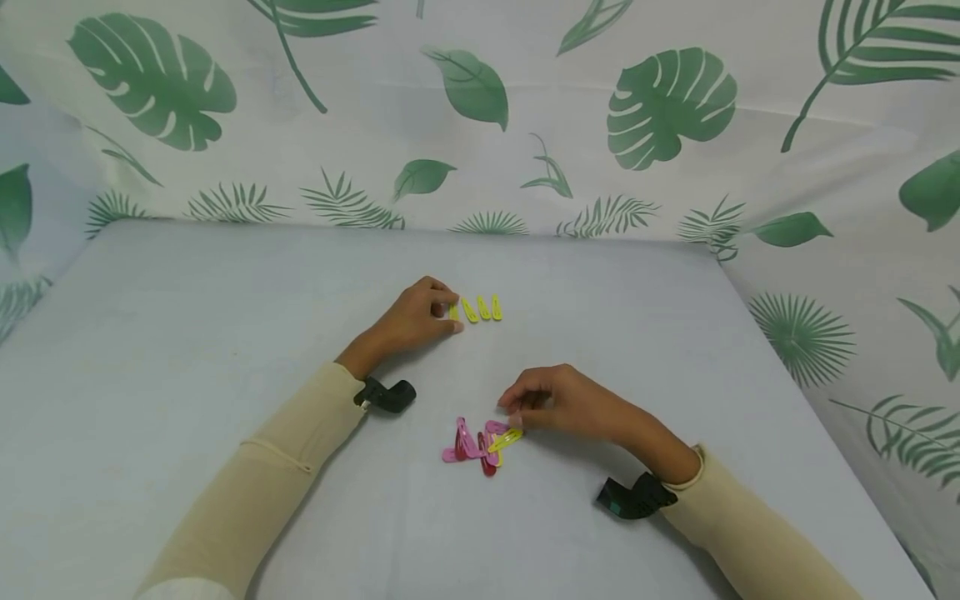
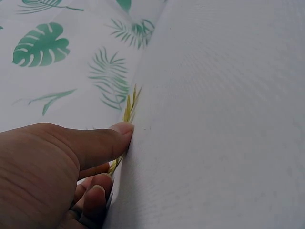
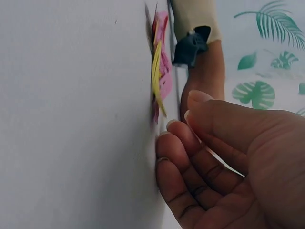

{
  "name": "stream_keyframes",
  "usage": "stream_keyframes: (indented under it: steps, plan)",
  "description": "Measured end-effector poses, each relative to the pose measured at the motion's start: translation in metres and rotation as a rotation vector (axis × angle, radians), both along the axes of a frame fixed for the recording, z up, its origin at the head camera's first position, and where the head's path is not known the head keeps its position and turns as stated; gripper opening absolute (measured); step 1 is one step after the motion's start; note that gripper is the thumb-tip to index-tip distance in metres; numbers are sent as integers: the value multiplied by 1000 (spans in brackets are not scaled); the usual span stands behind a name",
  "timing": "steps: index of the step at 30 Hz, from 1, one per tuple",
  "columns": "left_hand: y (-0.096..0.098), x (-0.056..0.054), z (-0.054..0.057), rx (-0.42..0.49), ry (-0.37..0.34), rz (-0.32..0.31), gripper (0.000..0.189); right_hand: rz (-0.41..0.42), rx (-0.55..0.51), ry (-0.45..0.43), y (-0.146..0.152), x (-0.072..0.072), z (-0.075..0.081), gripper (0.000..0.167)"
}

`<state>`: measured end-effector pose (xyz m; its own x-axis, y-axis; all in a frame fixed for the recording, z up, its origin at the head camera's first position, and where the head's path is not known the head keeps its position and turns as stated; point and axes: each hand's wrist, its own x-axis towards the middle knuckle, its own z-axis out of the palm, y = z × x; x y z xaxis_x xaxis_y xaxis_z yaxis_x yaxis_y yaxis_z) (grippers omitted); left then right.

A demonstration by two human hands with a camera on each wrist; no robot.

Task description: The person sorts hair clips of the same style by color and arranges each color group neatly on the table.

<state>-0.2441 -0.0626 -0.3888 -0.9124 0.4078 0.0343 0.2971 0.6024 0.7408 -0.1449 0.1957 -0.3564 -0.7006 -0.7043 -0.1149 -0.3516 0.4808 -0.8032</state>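
Observation:
My left hand (image 1: 415,317) is at the left end of a short row of yellow snap hair clips (image 1: 483,308). Its thumb and fingers pinch the leftmost yellow hair clip (image 1: 453,312), which they partly hide. In the left wrist view, other yellow clips (image 2: 127,109) stretch beyond the thumb tip. Nearer the front, my right hand (image 1: 573,406) hovers by a loose pile of pink and red hair clips (image 1: 467,442). A yellow clip (image 1: 506,440) lies on that pile, its end close to the right fingertips. The right wrist view has this yellow clip (image 3: 157,78) just past the bent, empty fingers.
A pale cloth covers the table (image 1: 187,375). Behind it hangs a white backdrop with green leaf prints (image 1: 472,87). Black wrist cameras (image 1: 390,396) sit on both beige sleeves (image 1: 750,533); the left forearm reaches across the table's left half.

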Motion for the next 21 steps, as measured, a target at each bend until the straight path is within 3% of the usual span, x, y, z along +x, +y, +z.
stream_keyframes:
  steps: [11, 21]
  plan:
    - [0, -1, -3, 21, 4, -13, 49, 37, 29, 61, -6, 10, -4, 25]
    - [0, -1, -1, 19, -9, 11, 49, 82, 84, 176, -11, 11, -4, 23]
